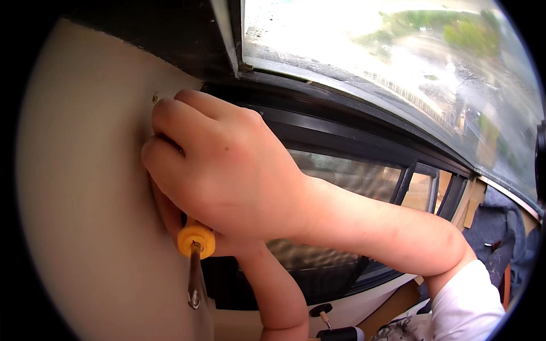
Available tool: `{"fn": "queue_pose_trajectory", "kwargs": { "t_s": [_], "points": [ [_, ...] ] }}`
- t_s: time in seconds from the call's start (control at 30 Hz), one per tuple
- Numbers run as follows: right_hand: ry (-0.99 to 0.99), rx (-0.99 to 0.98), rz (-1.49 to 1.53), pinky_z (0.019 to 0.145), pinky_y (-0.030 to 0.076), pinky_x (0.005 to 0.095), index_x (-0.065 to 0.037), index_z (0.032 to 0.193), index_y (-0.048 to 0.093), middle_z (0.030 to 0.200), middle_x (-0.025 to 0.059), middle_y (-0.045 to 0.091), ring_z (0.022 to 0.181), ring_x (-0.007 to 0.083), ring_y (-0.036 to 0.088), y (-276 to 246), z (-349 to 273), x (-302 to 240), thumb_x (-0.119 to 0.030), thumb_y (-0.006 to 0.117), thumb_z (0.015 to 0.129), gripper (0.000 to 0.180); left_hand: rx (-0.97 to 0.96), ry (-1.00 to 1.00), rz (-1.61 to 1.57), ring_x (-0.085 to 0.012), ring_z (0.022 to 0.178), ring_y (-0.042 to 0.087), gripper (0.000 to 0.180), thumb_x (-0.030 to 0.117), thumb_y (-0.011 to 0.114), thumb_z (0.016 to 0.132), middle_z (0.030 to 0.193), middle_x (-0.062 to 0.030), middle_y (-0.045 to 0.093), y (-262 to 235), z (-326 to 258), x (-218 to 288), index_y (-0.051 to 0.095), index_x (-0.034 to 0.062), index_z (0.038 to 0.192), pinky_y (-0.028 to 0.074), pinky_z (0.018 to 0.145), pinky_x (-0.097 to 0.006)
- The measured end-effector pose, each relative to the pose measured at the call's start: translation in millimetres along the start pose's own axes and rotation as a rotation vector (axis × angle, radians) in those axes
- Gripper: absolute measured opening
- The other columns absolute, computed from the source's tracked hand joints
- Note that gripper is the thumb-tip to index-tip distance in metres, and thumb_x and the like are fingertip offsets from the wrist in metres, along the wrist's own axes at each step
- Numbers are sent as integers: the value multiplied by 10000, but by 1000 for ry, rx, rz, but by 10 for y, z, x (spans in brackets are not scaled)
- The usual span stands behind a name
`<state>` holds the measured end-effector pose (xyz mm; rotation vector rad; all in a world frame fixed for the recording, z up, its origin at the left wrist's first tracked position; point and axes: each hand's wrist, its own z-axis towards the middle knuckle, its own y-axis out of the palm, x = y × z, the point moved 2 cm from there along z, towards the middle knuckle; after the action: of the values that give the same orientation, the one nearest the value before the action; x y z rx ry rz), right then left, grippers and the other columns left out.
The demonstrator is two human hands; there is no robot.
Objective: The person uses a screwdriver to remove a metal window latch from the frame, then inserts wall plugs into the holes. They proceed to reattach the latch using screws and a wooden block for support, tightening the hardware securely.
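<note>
Far left: flat beige panel [85, 216], smooth, matte, with a small screw hole [154, 98] near its upper edge, just above the knuckles.

Against the panel: right hand [227, 170] curled into a closed grip, fingers folded tight and pressed to the panel face; whatever sits inside the fist hidden. Left hand [176, 219] mostly covered beneath the right one, only a strip of palm and fingers showing along the panel; grip state impossible to tell.

Just below both hands: screwdriver with round yellow plastic end and thin grey metal shaft [196, 250]. Yellow part tucked against the underside of the hands, shaft pointing down along the panel edge, tip blurred.

Centre to right: black-framed sliding window [364, 142] behind the forearms, bright outdoor view above. White sleeve [466, 304] at lower right. Small black knobbed tool [327, 318] at bottom edge, partly cut off.
</note>
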<state>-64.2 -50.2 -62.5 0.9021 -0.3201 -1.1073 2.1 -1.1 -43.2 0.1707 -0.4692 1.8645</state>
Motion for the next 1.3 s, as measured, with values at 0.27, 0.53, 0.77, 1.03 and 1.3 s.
{"fn": "queue_pose_trajectory", "kwargs": {
  "t_s": [0.27, 0.53, 0.77, 1.03, 1.3],
  "points": [
    [241, 101, 140, 565, 507, 372, -29, 804, 578, 795, 74, 521, 752, 265, 558, -321, -197, 82, -46, 709, 638, 212, 74, 205, 1026, -112, 633, 518, 109, 62, 625, 955, 815, -58, 605, -117, -145, 288, 675, -31, 982, 441, 601, -258],
    [1042, -102, 799, 706, 522, 242, 19, 1153, 597, 906, 36, 623, 748, 91, 612, -590, -698, -94, 121, 431, 964, 271, 5, 8, 1170, -121, 637, 517, 120, 81, 624, 960, 801, -61, 587, -305, -583, 458, 669, -30, 953, 369, 577, -241],
    [505, -300, 224, 528, 468, 396, 6, 749, 592, 606, 145, 551, 561, 312, 585, -184, -124, 103, -89, 606, 861, 147, -153, 83, 1357, -168, 640, 502, 65, -18, 625, 897, 770, -69, 599, -295, -686, 770, 672, -29, 940, 341, 575, -294],
    [347, -276, 142, 533, 501, 454, -18, 697, 608, 590, 165, 604, 557, 380, 621, 15, 46, 112, -117, 648, 857, 192, -266, -68, 1332, -209, 560, 552, 65, 27, 649, 835, 654, -75, 619, -62, -1196, 1227, 698, -9, 860, 415, 543, -280],
    [383, -198, 9, 485, 463, 446, -5, 726, 537, 571, 169, 568, 508, 379, 581, 214, 19, -128, -56, 650, 853, 178, -298, -260, 1341, -187, 623, 528, 61, 60, 638, 847, 727, -73, 601, 38, -1592, 1633, 661, 5, 865, 397, 585, -300]
  ]
}}
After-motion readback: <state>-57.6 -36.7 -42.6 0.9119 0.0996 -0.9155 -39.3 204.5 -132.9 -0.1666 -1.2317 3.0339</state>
